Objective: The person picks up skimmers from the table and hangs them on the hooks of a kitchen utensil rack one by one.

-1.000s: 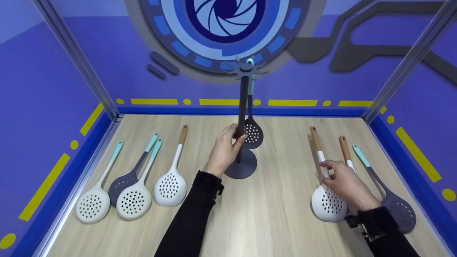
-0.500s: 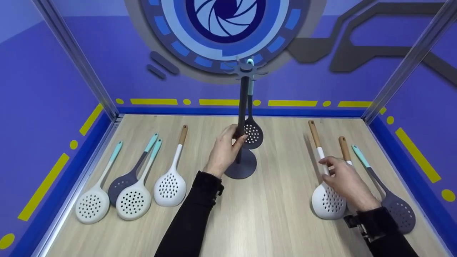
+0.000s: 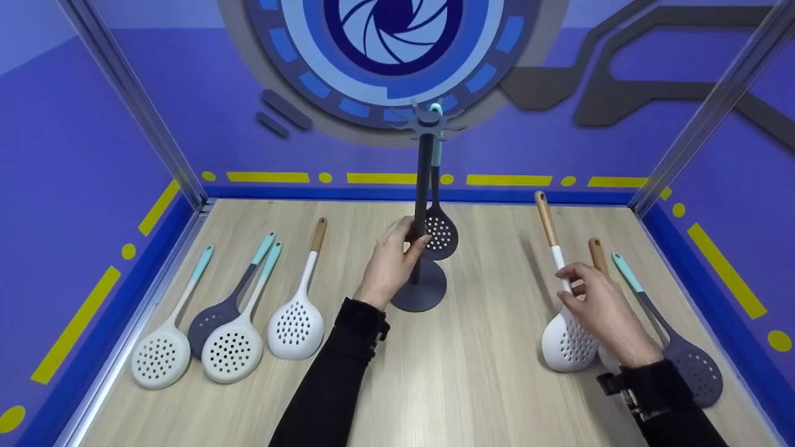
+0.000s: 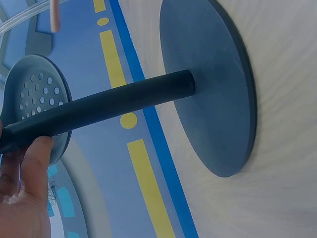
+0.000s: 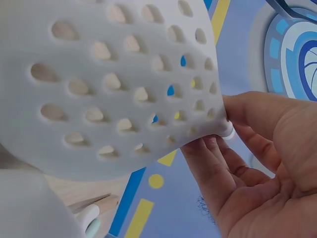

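My left hand (image 3: 390, 259) grips the dark pole of a utensil stand (image 3: 423, 180) partway up, thumb and fingers round it. The stand has a hooked top and a round base (image 4: 213, 89). From one hook hangs a dark skimmer (image 3: 441, 234) with a mint handle, behind the pole. On the right, my right hand (image 3: 605, 313) pinches the neck of a white skimmer (image 3: 562, 344) with a wooden handle, tilted with its handle end raised. In the right wrist view the perforated white head (image 5: 114, 74) fills much of the picture, thumb and fingers at its neck.
Beside the right hand lie another wooden-handled skimmer (image 3: 597, 254), mostly hidden, and a dark skimmer (image 3: 689, 366) with a mint handle. On the left lie a wooden-handled white skimmer (image 3: 297, 326), two pale mint-handled skimmers (image 3: 233, 347) and a dark one (image 3: 208, 320). Blue panels enclose the table.
My right hand has raised the handle end of the white skimmer, and its head has shifted slightly away from me. The left hand and the stand stay where they were.
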A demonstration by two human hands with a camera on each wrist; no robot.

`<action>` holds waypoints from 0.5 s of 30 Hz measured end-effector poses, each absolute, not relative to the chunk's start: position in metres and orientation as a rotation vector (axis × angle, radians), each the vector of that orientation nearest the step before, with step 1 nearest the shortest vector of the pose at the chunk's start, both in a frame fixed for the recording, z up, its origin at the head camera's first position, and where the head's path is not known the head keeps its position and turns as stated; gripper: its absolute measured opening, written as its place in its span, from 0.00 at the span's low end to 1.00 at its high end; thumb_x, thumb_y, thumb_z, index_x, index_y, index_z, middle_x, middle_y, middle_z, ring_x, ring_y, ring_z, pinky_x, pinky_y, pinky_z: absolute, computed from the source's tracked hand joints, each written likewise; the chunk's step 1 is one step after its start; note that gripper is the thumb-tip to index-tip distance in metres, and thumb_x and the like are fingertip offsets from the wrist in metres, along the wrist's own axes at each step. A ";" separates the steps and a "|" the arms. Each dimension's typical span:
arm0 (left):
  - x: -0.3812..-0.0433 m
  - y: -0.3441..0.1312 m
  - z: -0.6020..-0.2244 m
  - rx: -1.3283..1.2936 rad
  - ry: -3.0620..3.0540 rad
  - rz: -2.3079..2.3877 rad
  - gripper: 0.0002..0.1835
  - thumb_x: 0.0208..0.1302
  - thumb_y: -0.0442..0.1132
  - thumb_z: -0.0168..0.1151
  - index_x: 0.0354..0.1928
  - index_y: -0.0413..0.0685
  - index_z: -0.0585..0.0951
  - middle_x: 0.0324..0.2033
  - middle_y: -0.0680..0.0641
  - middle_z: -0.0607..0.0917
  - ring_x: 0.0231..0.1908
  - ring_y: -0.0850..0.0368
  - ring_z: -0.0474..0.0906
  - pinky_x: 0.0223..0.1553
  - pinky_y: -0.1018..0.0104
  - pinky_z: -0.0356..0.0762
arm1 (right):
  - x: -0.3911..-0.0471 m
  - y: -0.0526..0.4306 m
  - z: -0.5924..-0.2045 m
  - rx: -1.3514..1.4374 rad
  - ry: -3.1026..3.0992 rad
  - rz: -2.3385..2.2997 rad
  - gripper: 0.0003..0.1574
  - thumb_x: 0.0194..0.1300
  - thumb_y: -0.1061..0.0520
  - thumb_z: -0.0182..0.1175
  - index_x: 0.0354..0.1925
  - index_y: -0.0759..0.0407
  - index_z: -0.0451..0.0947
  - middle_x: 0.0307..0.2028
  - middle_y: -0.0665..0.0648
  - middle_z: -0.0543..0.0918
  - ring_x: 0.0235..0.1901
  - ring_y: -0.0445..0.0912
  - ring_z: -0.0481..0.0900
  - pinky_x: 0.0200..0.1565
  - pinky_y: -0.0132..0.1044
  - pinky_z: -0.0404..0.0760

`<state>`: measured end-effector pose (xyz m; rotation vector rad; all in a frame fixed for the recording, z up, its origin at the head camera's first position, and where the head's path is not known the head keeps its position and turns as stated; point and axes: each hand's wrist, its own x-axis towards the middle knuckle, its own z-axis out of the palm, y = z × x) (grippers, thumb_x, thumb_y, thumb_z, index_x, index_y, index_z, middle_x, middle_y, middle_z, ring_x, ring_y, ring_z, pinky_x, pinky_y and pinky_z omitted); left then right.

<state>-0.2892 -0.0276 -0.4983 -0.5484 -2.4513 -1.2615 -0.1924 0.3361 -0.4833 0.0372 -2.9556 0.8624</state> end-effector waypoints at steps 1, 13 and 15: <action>-0.289 -0.028 -0.499 -0.551 -2.450 -1.263 0.18 0.72 0.55 0.55 0.58 0.58 0.76 0.44 0.61 0.80 0.46 0.68 0.78 0.51 0.60 0.83 | -0.193 0.336 -0.483 0.031 -2.950 0.866 0.19 0.67 0.60 0.62 0.56 0.54 0.74 0.54 0.62 0.79 0.46 0.55 0.82 0.39 0.45 0.83; -0.290 -0.028 -0.501 -0.557 -2.439 -1.263 0.16 0.72 0.55 0.55 0.57 0.61 0.75 0.44 0.61 0.79 0.45 0.69 0.78 0.49 0.60 0.83 | -0.193 0.329 -0.475 0.018 -2.920 0.897 0.20 0.69 0.59 0.61 0.58 0.53 0.73 0.53 0.61 0.79 0.48 0.55 0.81 0.42 0.47 0.83; -0.290 -0.028 -0.500 -0.555 -2.442 -1.259 0.16 0.72 0.55 0.55 0.56 0.62 0.75 0.44 0.62 0.79 0.45 0.70 0.78 0.49 0.62 0.83 | -0.193 0.327 -0.473 0.010 -2.920 0.900 0.19 0.70 0.58 0.61 0.58 0.52 0.73 0.54 0.60 0.79 0.48 0.55 0.81 0.42 0.47 0.84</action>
